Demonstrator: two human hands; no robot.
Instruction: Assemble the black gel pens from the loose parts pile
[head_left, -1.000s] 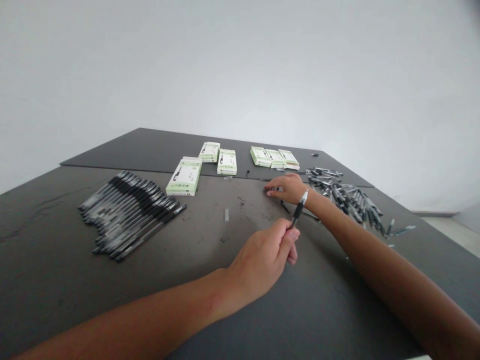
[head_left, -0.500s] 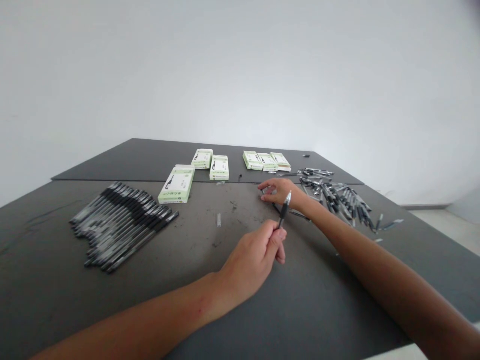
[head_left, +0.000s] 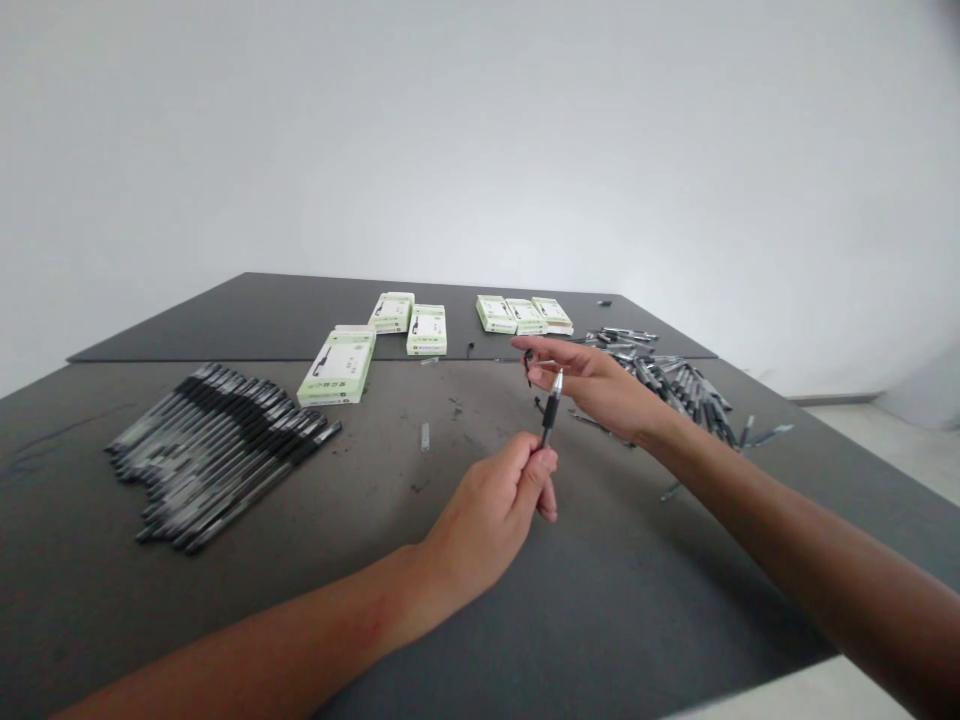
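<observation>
My left hand (head_left: 499, 510) is closed around the barrel of an uncapped pen (head_left: 551, 412). The pen stands nearly upright, its silver tip up and its black grip above my fist. Just beyond the tip, my right hand (head_left: 592, 385) hovers over the table, thumb and fingers pinching a small pen cap (head_left: 529, 367) with a black clip. Part of the cap is hidden by the fingers. To the left lies a row of capped pens (head_left: 225, 450), side by side. A heap of loose pens and parts (head_left: 686, 395) spreads out behind my right forearm.
An upright-printed pen box (head_left: 337, 367) lies beside the row of pens. More boxes (head_left: 427, 330) lie farther back, with another group of boxes (head_left: 523, 315) to their right. A clear plastic piece (head_left: 425, 437) and dark scraps dot the grey table (head_left: 360, 560).
My right hand has lifted from the table and come nearer the pen tip, the small cap now showing in its fingers. The left hand keeps the pen upright. The view has shifted slightly.
</observation>
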